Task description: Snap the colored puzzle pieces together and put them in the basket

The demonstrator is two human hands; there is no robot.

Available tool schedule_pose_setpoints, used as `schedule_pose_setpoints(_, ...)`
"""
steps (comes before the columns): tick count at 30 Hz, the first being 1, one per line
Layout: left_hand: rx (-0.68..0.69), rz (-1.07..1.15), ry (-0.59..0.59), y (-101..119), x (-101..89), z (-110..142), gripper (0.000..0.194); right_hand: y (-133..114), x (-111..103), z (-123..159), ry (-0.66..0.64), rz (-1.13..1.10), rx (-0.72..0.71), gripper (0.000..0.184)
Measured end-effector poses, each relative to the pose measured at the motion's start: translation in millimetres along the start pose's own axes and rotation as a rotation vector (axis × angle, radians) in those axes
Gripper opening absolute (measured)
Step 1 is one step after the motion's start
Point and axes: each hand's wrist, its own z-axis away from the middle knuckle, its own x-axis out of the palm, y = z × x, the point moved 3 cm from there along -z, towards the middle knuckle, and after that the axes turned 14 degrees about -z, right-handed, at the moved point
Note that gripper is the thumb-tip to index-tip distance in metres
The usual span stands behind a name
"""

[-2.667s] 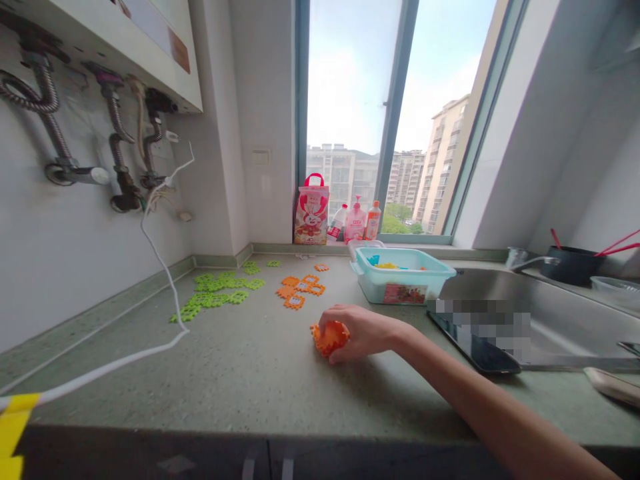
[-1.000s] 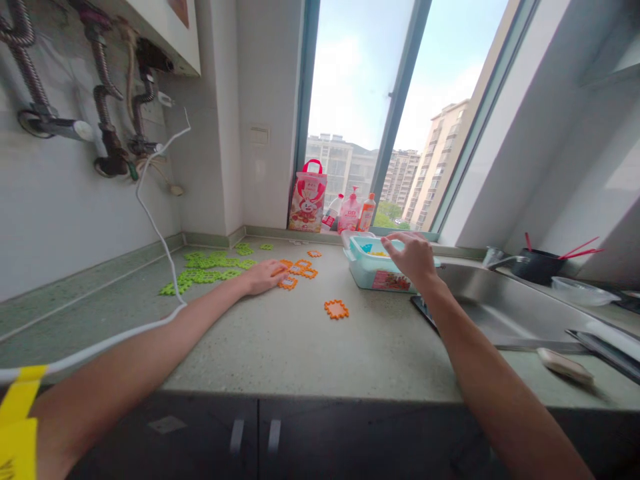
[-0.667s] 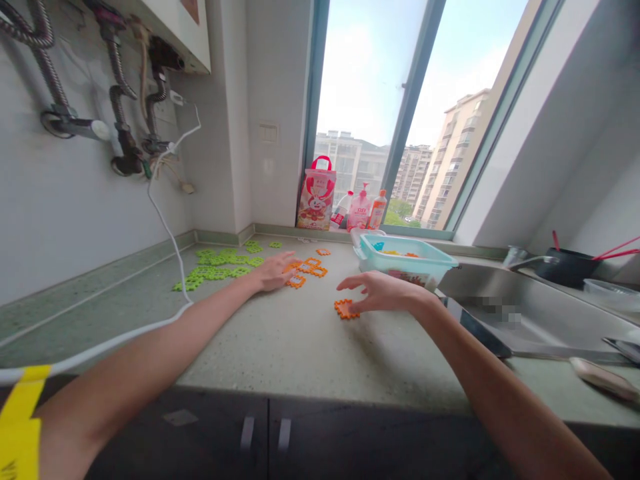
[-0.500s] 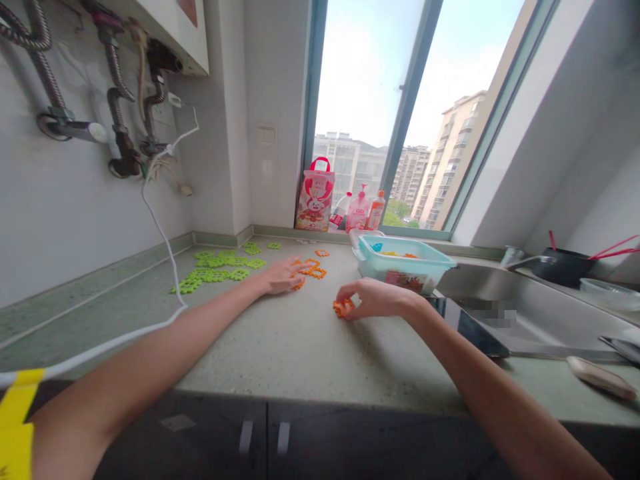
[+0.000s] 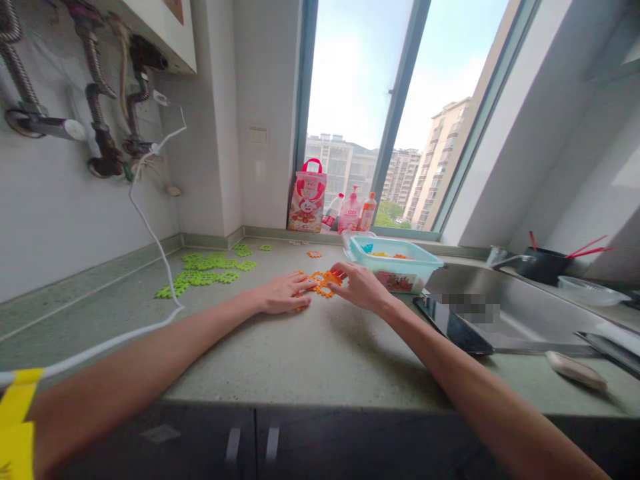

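Flat orange interlocking tiles (image 5: 320, 283) lie joined in a small cluster on the green countertop (image 5: 300, 353). My left hand (image 5: 283, 295) rests flat on the cluster's left part, fingers spread. My right hand (image 5: 357, 285) pinches one orange tile (image 5: 332, 277) at the cluster's right edge, touching the others. One loose orange tile (image 5: 314, 254) lies farther back. Green tiles (image 5: 205, 270) are spread out to the left.
A teal plastic box (image 5: 393, 263) with coloured pieces stands just behind my right hand. A dark tablet (image 5: 453, 325) and a steel sink (image 5: 505, 307) lie to the right. A white cable (image 5: 150, 233) hangs down the left wall. A red bag (image 5: 307, 197) and bottles stand on the sill.
My right hand picked the lone orange tile off the counter and carried it back-left to the cluster. My left hand stayed on the orange tiles.
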Motion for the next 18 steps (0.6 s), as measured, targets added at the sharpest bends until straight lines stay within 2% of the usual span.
schedule_pose_setpoints(4,0.018,-0.03,0.004,18,-4.8,2,0.072,4,17,2,-0.173,0.105,0.047,0.018)
schedule_pose_setpoints(6,0.026,-0.033,0.004,20,-5.1,2,0.072,5,23,1,-0.203,0.133,0.066,0.015)
schedule_pose_setpoints(12,-0.017,0.012,0.016,6,-5.4,3,0.075,11,20,-1,-0.181,0.14,0.097,0.015)
schedule_pose_setpoints(15,0.043,0.15,0.02,-4,-9.4,10,0.068,13,11,-1,-0.105,0.052,0.005,0.018)
schedule_pose_setpoints(18,0.165,0.42,0.021,-12,-13.4,17,0.051,12,3,-2,-0.06,-0.123,-0.124,0.022)
